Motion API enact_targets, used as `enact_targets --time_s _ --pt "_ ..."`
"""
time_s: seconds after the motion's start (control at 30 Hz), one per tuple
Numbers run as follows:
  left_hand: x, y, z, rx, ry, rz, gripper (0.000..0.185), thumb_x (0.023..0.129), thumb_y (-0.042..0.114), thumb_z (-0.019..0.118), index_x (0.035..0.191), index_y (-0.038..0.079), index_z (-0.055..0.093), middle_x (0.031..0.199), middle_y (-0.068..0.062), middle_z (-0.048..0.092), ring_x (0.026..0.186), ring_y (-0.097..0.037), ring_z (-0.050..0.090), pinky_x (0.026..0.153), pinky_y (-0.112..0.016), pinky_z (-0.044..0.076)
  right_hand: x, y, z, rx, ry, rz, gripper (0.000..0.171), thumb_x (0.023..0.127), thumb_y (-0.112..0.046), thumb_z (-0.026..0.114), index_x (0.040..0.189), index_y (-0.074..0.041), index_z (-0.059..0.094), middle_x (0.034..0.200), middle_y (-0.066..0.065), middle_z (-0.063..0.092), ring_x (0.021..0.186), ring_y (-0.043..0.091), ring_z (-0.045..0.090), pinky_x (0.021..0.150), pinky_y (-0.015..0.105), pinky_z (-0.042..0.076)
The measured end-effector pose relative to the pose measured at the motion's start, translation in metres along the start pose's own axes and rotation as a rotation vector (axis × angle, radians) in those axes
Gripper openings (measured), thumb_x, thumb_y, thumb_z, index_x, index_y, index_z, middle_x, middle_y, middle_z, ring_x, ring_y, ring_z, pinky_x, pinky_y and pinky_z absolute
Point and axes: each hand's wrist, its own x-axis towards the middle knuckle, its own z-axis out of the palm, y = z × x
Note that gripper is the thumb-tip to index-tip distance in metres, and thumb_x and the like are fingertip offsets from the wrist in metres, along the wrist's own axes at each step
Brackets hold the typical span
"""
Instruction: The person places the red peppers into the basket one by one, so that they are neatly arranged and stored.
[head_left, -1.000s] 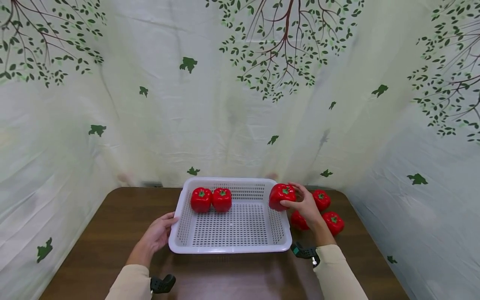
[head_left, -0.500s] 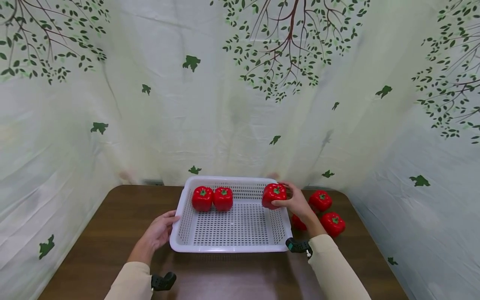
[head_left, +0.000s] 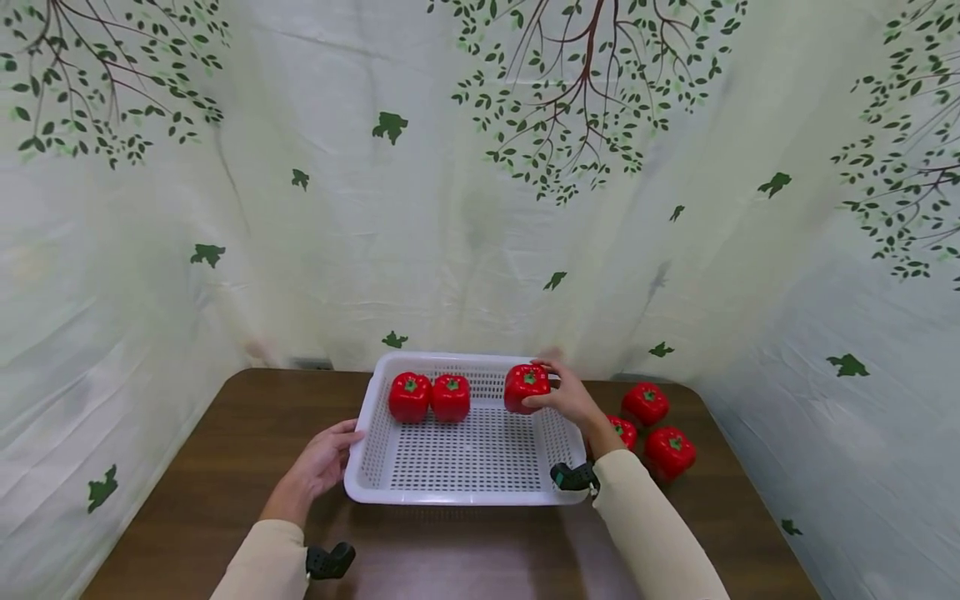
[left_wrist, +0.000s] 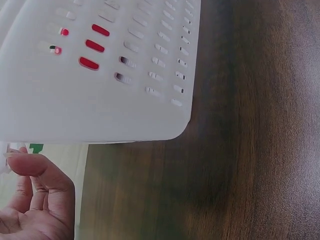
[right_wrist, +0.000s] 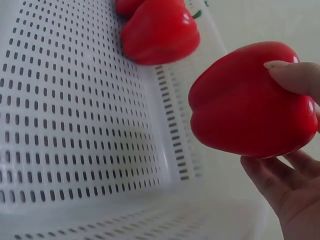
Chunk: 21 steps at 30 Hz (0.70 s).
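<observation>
A red bell pepper (head_left: 525, 390) with a green stem is in my right hand (head_left: 573, 402), thumb on one side and fingers on the other. In the right wrist view this bell pepper (right_wrist: 252, 102) hangs over the right part of the white perforated basket (head_left: 465, 497). Two more red bell peppers (head_left: 409, 400) sit side by side in the basket's back left. My left hand (head_left: 324, 460) holds the basket's left rim. The left wrist view shows that hand's thumb (left_wrist: 37, 167) at the edge, with red showing through slots in the basket wall (left_wrist: 95, 110).
On the brown wooden table (head_left: 450, 554), to the right of the basket, lie three red bell peppers (head_left: 670, 454), one partly hidden by my right arm. A pale curtain (head_left: 465, 275) printed with leaves and branches hangs behind the table and along its sides.
My right hand has carried the bell pepper leftward from the basket's right rim to over its inside. My left hand keeps its place at the left rim.
</observation>
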Motion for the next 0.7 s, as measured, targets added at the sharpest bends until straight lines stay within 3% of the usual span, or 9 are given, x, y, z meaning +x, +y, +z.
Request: enact_targets --time_s 0.47,0.7 --pt "-0.004 0.0 0.0 0.0 0.015 -0.001 0.052 0.099 0.022 0.053 0.142 0.001 0.034 0.117 -0.009 0.06 0.103 -0.026 0.063 0.091 -0.051 0.05 0.016 0.0 0.025 -0.035 0.001 0.042 0.078 0.072 -0.014 0.084 0.139 -0.018 0.045 0.136 0.011 0.048 0.122 0.035 0.046 0.087 0.045 0.053" --pt "-0.003 0.0 0.001 -0.004 0.008 0.012 0.049 0.099 0.021 0.053 0.141 0.001 0.036 0.12 -0.01 0.059 0.104 -0.026 0.062 0.091 -0.051 0.05 0.027 0.007 0.033 -0.061 -0.001 0.048 0.073 0.073 -0.013 0.083 0.138 -0.015 0.049 0.131 0.015 0.052 0.119 0.037 0.048 0.089 0.048 0.052"
